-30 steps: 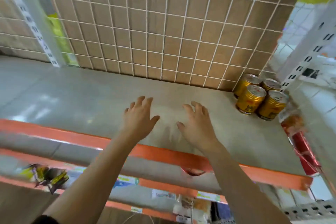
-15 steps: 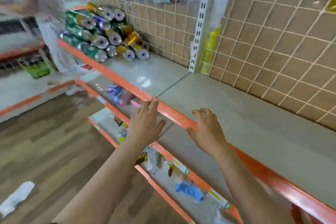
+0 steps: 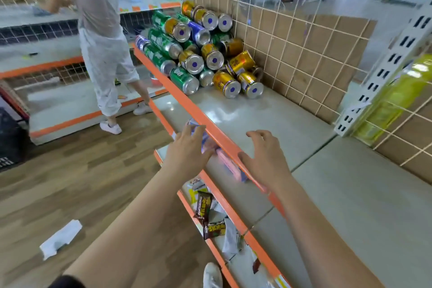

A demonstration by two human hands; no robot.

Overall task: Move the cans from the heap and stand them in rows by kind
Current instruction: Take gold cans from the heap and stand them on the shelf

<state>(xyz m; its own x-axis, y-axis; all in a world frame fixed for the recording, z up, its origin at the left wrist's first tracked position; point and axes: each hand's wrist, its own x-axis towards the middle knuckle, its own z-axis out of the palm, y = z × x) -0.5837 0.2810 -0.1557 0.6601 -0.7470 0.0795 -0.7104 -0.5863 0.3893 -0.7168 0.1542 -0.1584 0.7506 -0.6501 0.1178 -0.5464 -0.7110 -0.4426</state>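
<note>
A heap of cans (image 3: pixel 196 54) lies on its side at the far left end of the grey shelf (image 3: pixel 257 119), against the wire-grid back. Green cans (image 3: pixel 183 78), gold cans (image 3: pixel 225 83) and a blue can (image 3: pixel 198 31) are mixed in it. My left hand (image 3: pixel 187 152) hovers over the shelf's orange front edge (image 3: pixel 201 114), fingers relaxed and holding nothing. My right hand (image 3: pixel 264 156) hovers above the shelf, fingers spread and loosely bent, also holding nothing. Both hands are well short of the heap.
A person in white clothes (image 3: pixel 100 37) stands in the aisle left of the heap. Lower shelves hold snack packets (image 3: pixel 208 213). A white shelf upright (image 3: pixel 383 72) and a yellow-green pack (image 3: pixel 397 98) stand at right. Paper (image 3: pixel 60 238) lies on the wooden floor.
The view has swung left, from the gold cans standing at the shelf's right end to the heap at its left. Both hands have stayed out in front, holding nothing.
</note>
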